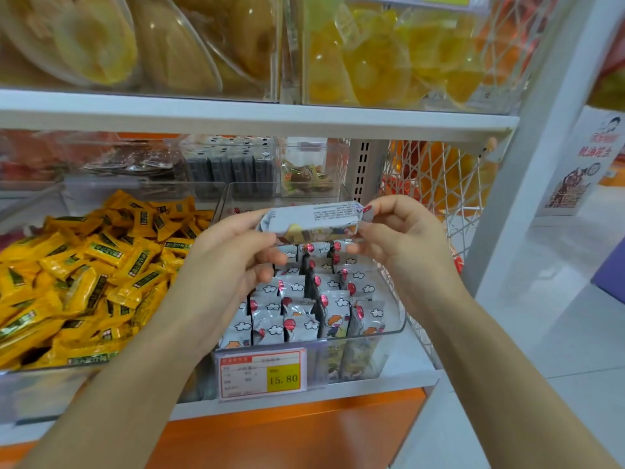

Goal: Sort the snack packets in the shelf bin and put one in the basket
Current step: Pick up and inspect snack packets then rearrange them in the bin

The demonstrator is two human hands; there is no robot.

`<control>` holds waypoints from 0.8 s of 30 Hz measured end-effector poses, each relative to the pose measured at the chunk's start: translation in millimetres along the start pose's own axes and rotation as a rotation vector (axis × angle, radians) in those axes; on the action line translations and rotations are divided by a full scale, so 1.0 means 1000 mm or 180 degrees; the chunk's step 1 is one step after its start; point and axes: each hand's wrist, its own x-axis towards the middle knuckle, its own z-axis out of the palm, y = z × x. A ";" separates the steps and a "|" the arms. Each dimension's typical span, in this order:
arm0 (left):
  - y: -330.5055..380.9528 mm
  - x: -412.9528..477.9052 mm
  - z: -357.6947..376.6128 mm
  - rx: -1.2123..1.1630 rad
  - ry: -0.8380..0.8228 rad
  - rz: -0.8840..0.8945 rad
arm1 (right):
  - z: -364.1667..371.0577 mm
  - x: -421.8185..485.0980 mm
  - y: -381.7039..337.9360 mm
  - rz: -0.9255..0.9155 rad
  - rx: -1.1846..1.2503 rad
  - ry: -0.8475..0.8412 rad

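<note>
- Left hand [236, 252] pinches the left end of one white snack packet [314, 220] between thumb and curled fingers; right hand [402, 238] pinches the right end the same way.
- Packet is held level in the middle of the frame, lifted clear of the bin, with its small print facing the camera.
- Clear bin [358, 357] sits just below, at lower centre. Matching packets [304, 306] stand inside it in rows on edge, and a price tag [262, 374] hangs on its front.
- Yellow packets [84, 275] lie heaped in the neighbouring bin at left.
- No basket shows anywhere in the frame.
- Likely risk: the grip is only on the crimped ends. If one hand lets go, the slick wrapper could slip, drop back and knock over the upright rows.
- Second risk: with the basket out of sight, a blind reach could drop the packet on the floor at right or into the yellow heap.
</note>
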 end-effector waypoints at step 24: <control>0.001 -0.007 0.003 0.0882 -0.0130 0.0575 | 0.013 -0.009 -0.002 -0.0634 -0.1215 0.0358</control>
